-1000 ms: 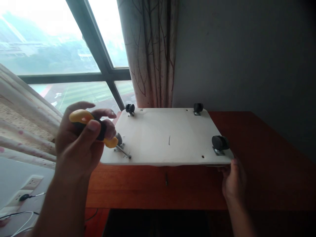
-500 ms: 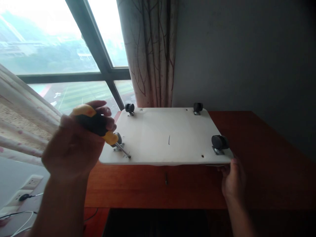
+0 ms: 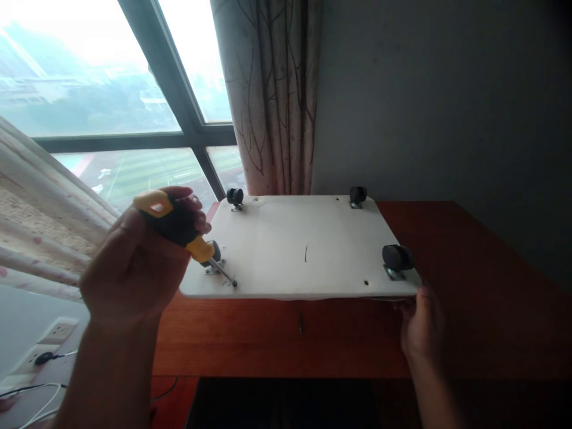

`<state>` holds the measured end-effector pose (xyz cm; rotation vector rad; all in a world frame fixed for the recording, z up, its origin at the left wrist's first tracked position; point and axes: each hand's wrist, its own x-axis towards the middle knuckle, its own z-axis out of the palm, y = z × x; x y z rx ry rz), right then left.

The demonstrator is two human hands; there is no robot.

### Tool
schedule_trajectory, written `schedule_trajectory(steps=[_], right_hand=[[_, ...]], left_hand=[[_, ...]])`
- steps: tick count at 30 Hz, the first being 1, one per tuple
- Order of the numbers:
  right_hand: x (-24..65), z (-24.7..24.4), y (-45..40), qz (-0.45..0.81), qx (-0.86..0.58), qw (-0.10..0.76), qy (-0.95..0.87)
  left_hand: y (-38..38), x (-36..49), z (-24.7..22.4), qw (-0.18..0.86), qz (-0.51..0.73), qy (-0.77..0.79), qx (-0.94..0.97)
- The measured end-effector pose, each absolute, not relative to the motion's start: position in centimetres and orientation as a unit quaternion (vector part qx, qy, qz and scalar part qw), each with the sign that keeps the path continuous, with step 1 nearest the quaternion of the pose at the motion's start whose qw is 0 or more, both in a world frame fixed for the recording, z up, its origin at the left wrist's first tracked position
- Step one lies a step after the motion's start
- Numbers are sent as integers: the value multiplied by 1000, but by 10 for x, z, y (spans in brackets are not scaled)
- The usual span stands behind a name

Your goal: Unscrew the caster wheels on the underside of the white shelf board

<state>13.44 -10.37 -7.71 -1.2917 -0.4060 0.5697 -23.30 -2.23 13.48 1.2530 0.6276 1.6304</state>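
Note:
My left hand (image 3: 138,262) is closed around the yellow and black handle of a screwdriver (image 3: 176,225). Its metal shaft slants down to the right, and the tip meets a small fastener (image 3: 233,283) near the front left corner of a white board (image 3: 286,250). Behind the shaft, a black caster (image 3: 213,253) is partly hidden. My right hand (image 3: 422,328) grips the board's front right corner, thumb on the edge and fingers underneath. Close to it stands another caster (image 3: 397,258) on a metal plate, beside a dark hole (image 3: 366,282).
Two more casters, one at the back left (image 3: 235,196) and one at the back right (image 3: 358,195), stand up from the board. The board lies on a reddish wooden table (image 3: 250,339). A small thin metal piece (image 3: 301,323) lies before it. Wall sockets (image 3: 58,333) are at the left.
My left hand has turned slightly around the screwdriver, whose handle has rotated a little. The tip stays at the same spot; my right hand and the board have hardly moved.

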Motion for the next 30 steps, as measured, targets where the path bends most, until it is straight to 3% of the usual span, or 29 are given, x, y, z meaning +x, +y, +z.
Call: schedule_trajectory(steps=[4,11,18,24,30], right_hand=[[135,-77,-103,257,-592,742,-182],[134,-75,-103,262,-591,740,-183],[132,-71,-104,258,-596,739,-181],[134,-76,-104,248,-594,739,-202],[146,-69,-110,162,-621,737,-211]], left_hand=[[-27,-232,135,427,670,274,542],[-23,-233,135,469,688,257,491],[-23,-230,133,413,669,266,558],[-21,-230,137,468,671,265,510],[-25,-234,136,416,665,262,562]])
